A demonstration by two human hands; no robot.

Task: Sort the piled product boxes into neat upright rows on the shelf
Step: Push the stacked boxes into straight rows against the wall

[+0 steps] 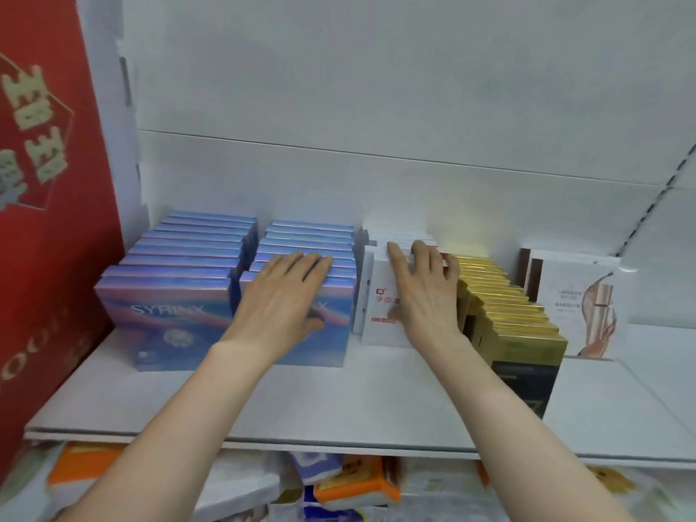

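Two upright rows of blue-purple SYRINX boxes [180, 273] stand at the left of the white shelf [339, 401]. My left hand [282, 299] lies over the front boxes of the second blue row [312, 239], fingers on top and thumb on the front face. To the right stands a row of white boxes with red print [376, 295]. My right hand [422, 292] clasps the front white boxes, fingers over their tops. Right of these runs a row of gold-topped boxes [519, 314], then white boxes with a leg picture [580, 295].
A large red carton [49, 220] stands against the shelf's left end. Below the shelf lie piled orange, blue and white packets [350, 484]. Bare shelf board stretches in front of the rows and at the far right.
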